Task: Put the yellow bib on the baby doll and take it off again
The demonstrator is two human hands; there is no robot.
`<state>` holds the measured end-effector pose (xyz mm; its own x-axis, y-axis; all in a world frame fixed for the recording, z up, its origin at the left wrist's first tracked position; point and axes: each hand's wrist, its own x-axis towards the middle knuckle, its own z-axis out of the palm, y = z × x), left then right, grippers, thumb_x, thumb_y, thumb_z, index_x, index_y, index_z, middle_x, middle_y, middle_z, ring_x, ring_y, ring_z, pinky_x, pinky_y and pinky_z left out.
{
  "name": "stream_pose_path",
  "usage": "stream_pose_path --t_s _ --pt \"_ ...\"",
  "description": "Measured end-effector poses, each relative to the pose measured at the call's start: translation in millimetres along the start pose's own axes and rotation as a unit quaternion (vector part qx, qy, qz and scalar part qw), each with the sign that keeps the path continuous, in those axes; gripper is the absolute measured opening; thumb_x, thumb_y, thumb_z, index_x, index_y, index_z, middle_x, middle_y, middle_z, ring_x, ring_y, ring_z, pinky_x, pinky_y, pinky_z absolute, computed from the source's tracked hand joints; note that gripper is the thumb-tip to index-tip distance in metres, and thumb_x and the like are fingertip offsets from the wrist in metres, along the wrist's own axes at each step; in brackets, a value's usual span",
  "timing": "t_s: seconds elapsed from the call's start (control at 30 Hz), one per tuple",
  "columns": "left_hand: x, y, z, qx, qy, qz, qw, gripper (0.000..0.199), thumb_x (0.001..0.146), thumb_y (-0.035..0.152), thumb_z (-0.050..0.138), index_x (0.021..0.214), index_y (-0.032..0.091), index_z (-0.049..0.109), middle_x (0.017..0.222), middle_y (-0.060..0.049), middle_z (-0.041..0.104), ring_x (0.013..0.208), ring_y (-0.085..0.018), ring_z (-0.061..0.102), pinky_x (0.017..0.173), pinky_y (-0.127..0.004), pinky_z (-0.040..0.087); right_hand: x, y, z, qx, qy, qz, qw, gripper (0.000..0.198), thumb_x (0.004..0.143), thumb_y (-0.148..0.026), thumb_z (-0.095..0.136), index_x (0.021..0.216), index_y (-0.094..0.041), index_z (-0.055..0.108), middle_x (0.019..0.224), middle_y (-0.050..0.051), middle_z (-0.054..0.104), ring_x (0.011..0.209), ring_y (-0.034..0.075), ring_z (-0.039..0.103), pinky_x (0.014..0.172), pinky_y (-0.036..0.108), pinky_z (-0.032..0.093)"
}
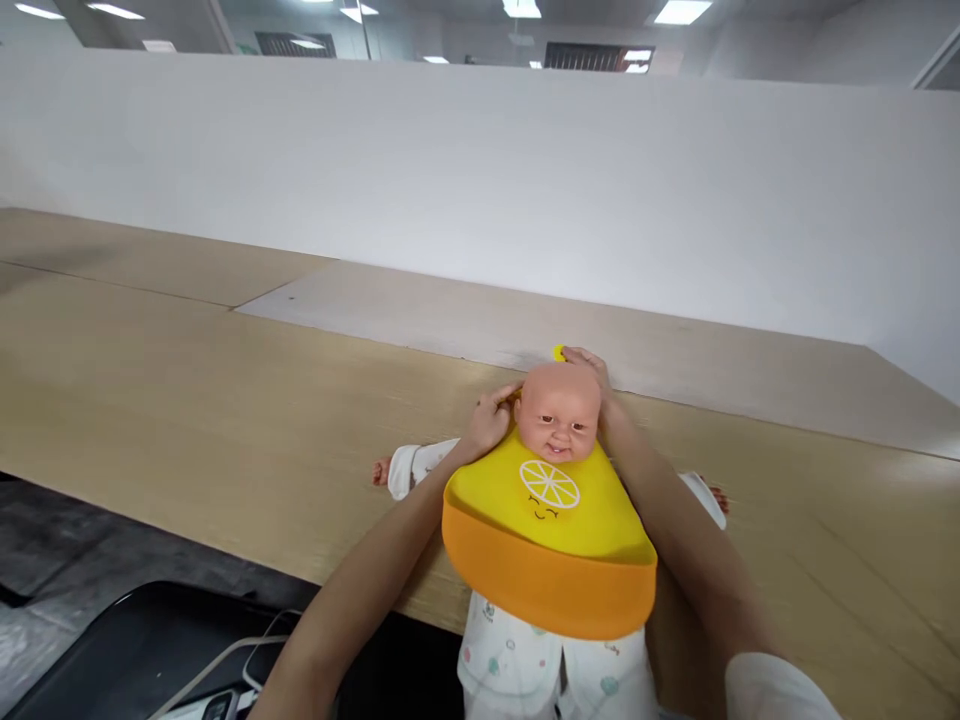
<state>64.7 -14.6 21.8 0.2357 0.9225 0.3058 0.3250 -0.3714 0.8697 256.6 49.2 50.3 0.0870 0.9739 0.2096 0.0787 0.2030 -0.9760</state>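
Observation:
A baby doll (559,400) in white printed clothes lies on its back on the table, arms spread and legs toward me. Across its chest lies a yellow silicone bib (592,505) with a lemon-slice print and an orange catch pocket along the bottom. Beside the doll's head, my left hand (486,422) is closed on the bib's neck strap at the neck. My right hand (589,366) reaches behind the top of the head, its fingers closed on the yellow end of the other strap. The doll's head partly hides both straps and my right palm.
The wooden table (225,400) runs across the view, with a pale panel (420,305) along its back. Behind it stands a white partition (480,170). At the lower left are a black chair (127,640) and a pale cable (202,670).

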Motion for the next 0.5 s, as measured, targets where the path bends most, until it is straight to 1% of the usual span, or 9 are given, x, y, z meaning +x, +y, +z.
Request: stream_pose_path --t_s 0.07,0.1,0.13,0.2,0.27,0.37,0.5 --pt "-1.0 1.4 -0.4 0.009 -0.009 -0.019 1.000 0.062 0.072 0.005 0.035 0.123 0.015 0.067 0.121 -0.003 0.071 0.110 -0.019 0.065 0.101 -0.033 0.048 3.1 3.9 -5.0 0.029 0.023 0.029 0.999 0.047 0.057 -0.056 0.076 0.074 -0.015 0.062 0.075 0.000 0.061 0.070 0.011 0.054 0.065 0.023 0.043" --pt "-1.3 1.7 -0.6 0.014 -0.014 -0.028 0.999 0.061 0.072 0.005 0.035 0.123 0.015 0.068 0.119 -0.003 0.072 0.109 -0.019 0.066 0.099 -0.032 0.048 4.1 5.9 -7.2 0.035 0.035 0.038 0.998 0.046 0.053 -0.054 0.078 0.072 -0.015 0.063 0.074 0.000 0.062 0.069 0.011 0.053 0.064 0.023 0.041" --pt "-1.5 1.9 -0.8 0.020 -0.016 -0.036 0.999 0.060 0.072 0.005 0.035 0.122 0.015 0.068 0.117 -0.004 0.072 0.107 -0.020 0.066 0.098 -0.032 0.049 5.0 7.8 -9.0 0.035 0.043 0.041 0.998 0.045 0.052 -0.051 0.078 0.072 -0.014 0.064 0.075 0.000 0.062 0.068 0.010 0.052 0.063 0.022 0.040" --pt "-1.7 2.2 -1.2 0.036 -0.023 -0.047 0.998 0.058 0.074 0.005 0.036 0.121 0.013 0.069 0.117 -0.006 0.072 0.107 -0.020 0.066 0.098 -0.031 0.049 7.0 11.7 -12.3 0.013 0.048 0.028 0.998 0.043 0.054 -0.050 0.075 0.073 -0.013 0.066 0.076 0.002 0.064 0.069 0.011 0.053 0.064 0.023 0.040" --pt "-1.9 2.8 -1.6 0.056 -0.033 -0.057 0.996 0.057 0.075 0.005 0.036 0.122 0.012 0.068 0.119 -0.007 0.071 0.108 -0.020 0.065 0.099 -0.031 0.048 9.6 16.1 -16.1 -0.029 0.051 0.013 0.998 0.042 0.056 -0.050 0.072 0.074 -0.012 0.068 0.077 0.003 0.066 0.069 0.012 0.055 0.064 0.023 0.039" --pt "-2.1 4.1 -1.9 0.088 -0.055 -0.071 0.992 0.056 0.077 0.004 0.035 0.121 0.015 0.068 0.123 -0.006 0.070 0.113 -0.018 0.064 0.101 -0.029 0.046 13.8 22.5 -23.2 -0.126 0.057 0.000 0.990 0.042 0.057 -0.051 0.067 0.073 -0.012 0.069 0.075 0.006 0.067 0.068 0.014 0.057 0.062 0.024 0.038" --pt "-2.1 4.1 -1.1 0.118 -0.076 -0.101 0.985 0.052 0.080 0.009 0.039 0.123 0.017 0.067 0.122 -0.006 0.070 0.111 -0.020 0.064 0.098 -0.030 0.048 15.2 21.1 -27.5 -0.231 0.059 0.027 0.971 0.036 0.062 -0.046 0.063 0.074 -0.013 0.070 0.078 0.008 0.069 0.070 0.017 0.059 0.063 0.025 0.038"
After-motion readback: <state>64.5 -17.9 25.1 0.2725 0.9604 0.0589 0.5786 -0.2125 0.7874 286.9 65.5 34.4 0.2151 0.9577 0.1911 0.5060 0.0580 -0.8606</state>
